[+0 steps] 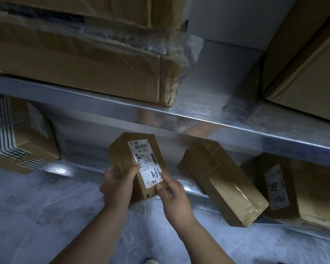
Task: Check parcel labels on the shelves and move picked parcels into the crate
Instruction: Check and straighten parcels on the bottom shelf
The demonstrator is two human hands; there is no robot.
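A small brown cardboard parcel point(122, 159) is held up in front of the lower shelf, its white label point(146, 162) facing me with "A68" handwritten on it. My left hand point(118, 185) grips the parcel from the left and underneath, thumb on the label's edge. My right hand point(172, 199) holds its lower right corner, index finger along the label's bottom edge. No crate is in view.
On the lower metal shelf point(198, 195) lie a taped brown parcel point(223, 181), a labelled parcel marked "7786" point(286, 187) and a striped-tape box point(17, 136) at the left. Large wrapped cartons point(84, 60) sit on the upper shelf point(198, 115). Grey floor lies below.
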